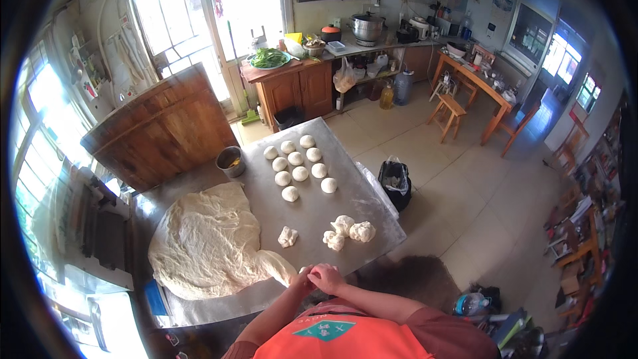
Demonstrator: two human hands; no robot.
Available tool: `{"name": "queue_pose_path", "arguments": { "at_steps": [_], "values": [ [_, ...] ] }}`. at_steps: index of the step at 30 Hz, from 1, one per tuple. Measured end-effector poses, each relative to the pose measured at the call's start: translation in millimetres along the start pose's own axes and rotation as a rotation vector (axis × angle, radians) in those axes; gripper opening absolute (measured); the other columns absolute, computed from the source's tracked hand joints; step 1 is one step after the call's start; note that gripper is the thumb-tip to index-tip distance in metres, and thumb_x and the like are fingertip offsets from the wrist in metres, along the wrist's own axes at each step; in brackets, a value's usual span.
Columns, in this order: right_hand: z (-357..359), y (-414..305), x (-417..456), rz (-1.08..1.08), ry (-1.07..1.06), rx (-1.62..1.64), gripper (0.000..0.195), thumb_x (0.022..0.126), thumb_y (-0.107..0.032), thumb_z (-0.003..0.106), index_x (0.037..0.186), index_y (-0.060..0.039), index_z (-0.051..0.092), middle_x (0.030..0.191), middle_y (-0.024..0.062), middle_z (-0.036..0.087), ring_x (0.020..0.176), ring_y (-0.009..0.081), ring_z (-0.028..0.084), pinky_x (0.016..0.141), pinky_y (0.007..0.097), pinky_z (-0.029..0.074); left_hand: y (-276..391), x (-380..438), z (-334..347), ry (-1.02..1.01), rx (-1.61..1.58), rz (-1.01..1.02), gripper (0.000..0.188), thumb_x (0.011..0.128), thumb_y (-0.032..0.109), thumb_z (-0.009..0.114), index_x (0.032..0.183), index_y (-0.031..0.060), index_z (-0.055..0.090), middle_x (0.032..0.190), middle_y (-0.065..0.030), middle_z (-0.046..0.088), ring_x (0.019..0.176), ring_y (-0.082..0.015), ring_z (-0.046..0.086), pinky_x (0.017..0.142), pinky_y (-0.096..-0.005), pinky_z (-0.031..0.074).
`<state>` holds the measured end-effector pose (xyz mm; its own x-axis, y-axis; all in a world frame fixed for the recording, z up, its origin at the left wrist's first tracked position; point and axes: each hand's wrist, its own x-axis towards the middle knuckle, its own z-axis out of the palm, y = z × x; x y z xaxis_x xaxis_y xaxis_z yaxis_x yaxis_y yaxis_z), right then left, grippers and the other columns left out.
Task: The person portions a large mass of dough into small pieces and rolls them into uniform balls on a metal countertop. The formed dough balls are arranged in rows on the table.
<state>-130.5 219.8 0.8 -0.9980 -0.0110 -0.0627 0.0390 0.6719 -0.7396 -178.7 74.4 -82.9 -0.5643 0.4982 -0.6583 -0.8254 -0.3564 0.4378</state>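
Note:
My left hand [304, 278] and my right hand [327, 278] meet at the near edge of the metal-topped table [319, 212], right fingers lying over the left. A pale sliver of dough [302, 269] shows at my left fingers; the rest is hidden by the hands. Left of them spreads a large slack mass of dough [204, 239], its narrow tongue [276, 265] reaching to beside my left wrist. Ahead lies one rough lump of dough [287, 237]. Three more rough lumps [344, 227] touch each other to the right. Several smooth dough balls [300, 174] stand in rows farther off.
A metal pot [231, 162] stands at the table's far left, near an upright wooden board [164, 124]. A lined black bin [395, 184] is on the floor beyond the right edge. Cabinets [299, 92], a wooden stool [448, 112] and a dining table [473, 80] stand farther back.

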Motion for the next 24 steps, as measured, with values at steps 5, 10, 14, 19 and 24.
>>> {"name": "queue_pose_path", "arguments": {
  "at_steps": [5,10,14,19,24],
  "values": [
    [-32,31,46,0.647,0.088,0.616,0.032,0.091,-0.04,0.064,0.09,-0.0082,0.063,0.094,0.0142,0.066,0.092,0.0374,0.064,0.077,0.0484,0.051,43,-62,103,-0.193,0.014,0.236,0.031,0.099,0.021,0.059,0.124,0.0023,0.056,0.115,-0.0142,0.064,0.105,-0.0272,0.065,0.093,-0.0426,0.055],
    [-91,-68,42,-0.236,0.413,0.013,0.025,0.094,-0.03,0.064,0.093,-0.0055,0.062,0.089,0.0161,0.067,0.078,0.0398,0.065,0.068,0.0473,0.051,81,-95,95,-0.211,-0.381,-0.05,0.039,0.1,0.019,0.056,0.128,-0.0065,0.05,0.126,-0.0183,0.06,0.122,-0.0346,0.056,0.109,-0.0436,0.044],
    [-113,-127,18,-0.635,0.296,0.073,0.033,0.09,-0.034,0.07,0.101,-0.0051,0.058,0.085,0.0144,0.064,0.078,0.0346,0.066,0.066,0.042,0.052,93,-117,111,-0.264,-0.237,0.371,0.043,0.101,0.014,0.046,0.139,-0.0061,0.044,0.139,-0.0179,0.053,0.128,-0.0295,0.052,0.112,-0.0388,0.037],
    [-164,-171,59,-0.106,0.029,0.264,0.067,0.086,-0.046,0.074,0.131,-0.0037,0.048,0.101,0.0166,0.064,0.096,0.0275,0.066,0.081,0.038,0.054,124,-202,167,-0.33,0.379,0.856,0.047,0.1,0.022,0.052,0.138,-0.0045,0.045,0.133,-0.0163,0.057,0.122,-0.0257,0.056,0.105,-0.0368,0.044],
    [-137,-199,50,-0.157,-0.208,1.402,0.074,0.095,-0.055,0.058,0.147,-0.0059,0.039,0.131,0.0165,0.056,0.12,0.0285,0.056,0.105,0.0408,0.044,148,-236,183,-0.117,0.583,1.184,0.034,0.101,0.025,0.058,0.122,-0.0021,0.056,0.122,-0.0134,0.065,0.109,-0.019,0.062,0.091,-0.0332,0.052]
  ]
}}
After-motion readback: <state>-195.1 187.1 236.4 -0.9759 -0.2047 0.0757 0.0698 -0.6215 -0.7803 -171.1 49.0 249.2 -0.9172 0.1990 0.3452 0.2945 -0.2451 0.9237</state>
